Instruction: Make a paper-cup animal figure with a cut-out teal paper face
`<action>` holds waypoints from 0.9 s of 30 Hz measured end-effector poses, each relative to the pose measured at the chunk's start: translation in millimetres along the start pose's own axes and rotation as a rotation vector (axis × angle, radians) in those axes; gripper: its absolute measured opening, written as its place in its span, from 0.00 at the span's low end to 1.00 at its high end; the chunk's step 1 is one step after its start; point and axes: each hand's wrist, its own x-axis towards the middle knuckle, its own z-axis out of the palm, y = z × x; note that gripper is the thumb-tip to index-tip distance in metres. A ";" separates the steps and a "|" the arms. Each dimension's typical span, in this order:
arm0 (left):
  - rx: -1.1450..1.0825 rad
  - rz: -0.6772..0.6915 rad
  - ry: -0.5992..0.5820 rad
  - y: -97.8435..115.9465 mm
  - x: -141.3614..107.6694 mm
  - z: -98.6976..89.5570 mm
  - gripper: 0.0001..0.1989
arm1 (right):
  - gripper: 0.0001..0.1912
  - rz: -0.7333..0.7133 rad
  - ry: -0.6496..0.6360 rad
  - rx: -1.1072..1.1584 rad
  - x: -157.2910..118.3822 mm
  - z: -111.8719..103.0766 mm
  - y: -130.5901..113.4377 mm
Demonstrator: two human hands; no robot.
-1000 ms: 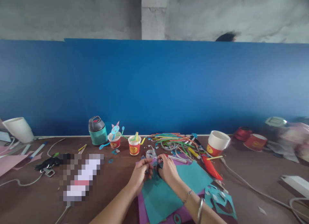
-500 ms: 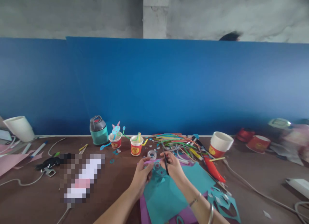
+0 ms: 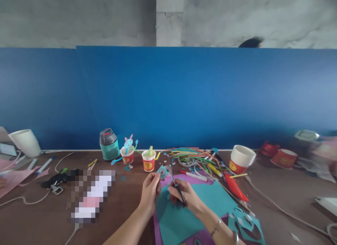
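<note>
My left hand (image 3: 152, 189) pinches a small teal paper piece (image 3: 162, 172) with a round drawing on it. To its right, my right hand (image 3: 184, 194) is closed around black-handled scissors (image 3: 179, 193), whose blades point up and away, just right of the paper piece. Both hands are above a large teal sheet (image 3: 195, 210), which lies over a purple sheet (image 3: 157, 231). A red-and-white marker (image 3: 193, 175) lies on the purple sheet beyond my right hand.
Two decorated cups (image 3: 127, 155) (image 3: 149, 161) stand ahead, beside a teal-and-grey container (image 3: 109, 145). Colourful sticks (image 3: 189, 153) pile up near the blue partition (image 3: 168, 97). A larger cup (image 3: 241, 159) and teal cut-outs (image 3: 246, 224) are at the right.
The scissors and paper piece have moved apart; the small piece is now raised higher in my left hand. My right hand has shifted slightly down, and the scissors' blades now point away.
</note>
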 end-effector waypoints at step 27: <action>0.129 0.048 -0.133 4.9 -6.8 5.1 0.20 | 0.22 -0.054 -0.024 0.042 -0.5 16.1 5.2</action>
